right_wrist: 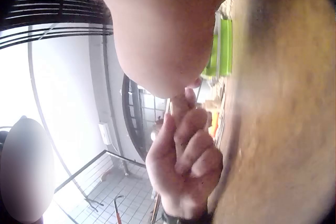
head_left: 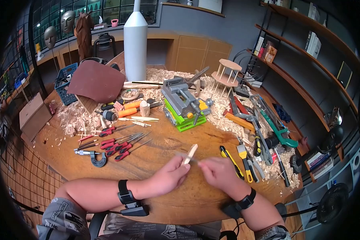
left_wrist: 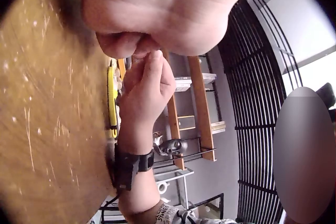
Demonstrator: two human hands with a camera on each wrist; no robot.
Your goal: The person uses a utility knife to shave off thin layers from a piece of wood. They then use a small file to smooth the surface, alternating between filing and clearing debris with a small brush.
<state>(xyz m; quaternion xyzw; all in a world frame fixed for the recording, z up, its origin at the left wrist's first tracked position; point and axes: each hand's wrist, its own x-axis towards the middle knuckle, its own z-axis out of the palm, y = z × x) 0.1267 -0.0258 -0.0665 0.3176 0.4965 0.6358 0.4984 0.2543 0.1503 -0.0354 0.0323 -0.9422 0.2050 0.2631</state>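
My left hand [head_left: 170, 176] grips a short, pale whittled wood stick [head_left: 191, 152], its upper end slanting up and away over the tabletop. Close beside it, my right hand [head_left: 222, 176] has its fingers curled around a thin tool [head_left: 194, 160], whose blurred narrow end crosses the stick. Most of that tool is hidden inside the fist, so I cannot tell its kind. The left wrist view has the right hand [left_wrist: 147, 92] just beyond the left palm. From the right wrist, the left hand [right_wrist: 189, 155] appears with fingers folded around the stick.
Red-handled files [head_left: 118, 146] and a micrometer [head_left: 96, 159] lie to the left on the wooden table [head_left: 160, 204]. A grey and green vise [head_left: 184, 104] stands ahead among wood shavings. A yellow utility knife [head_left: 232, 162], a yellow-handled brush [head_left: 246, 162] and a green-handled saw [head_left: 282, 136] lie right.
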